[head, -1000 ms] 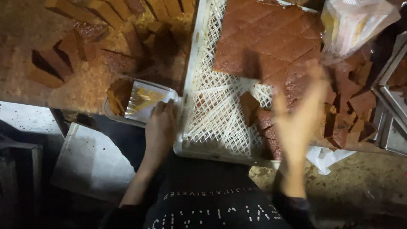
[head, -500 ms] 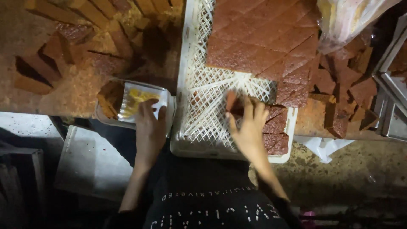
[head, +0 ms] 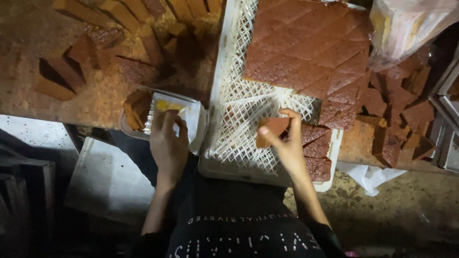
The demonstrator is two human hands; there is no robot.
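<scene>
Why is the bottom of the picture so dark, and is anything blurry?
Head view: light falls on the white crate and cake slab; the floor below lies in shadow. The right hand holding a cake piece looks sharp; the plastic bag glares, washed out.

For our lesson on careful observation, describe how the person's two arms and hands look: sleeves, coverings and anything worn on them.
Both hands are bare, with no gloves. The left hand and the right hand show no rings or watch that I can make out. Both forearms are uncovered down to dark sleeve ends near the bottom edge. The sleeves match a black top with pale lettering across it.
</scene>
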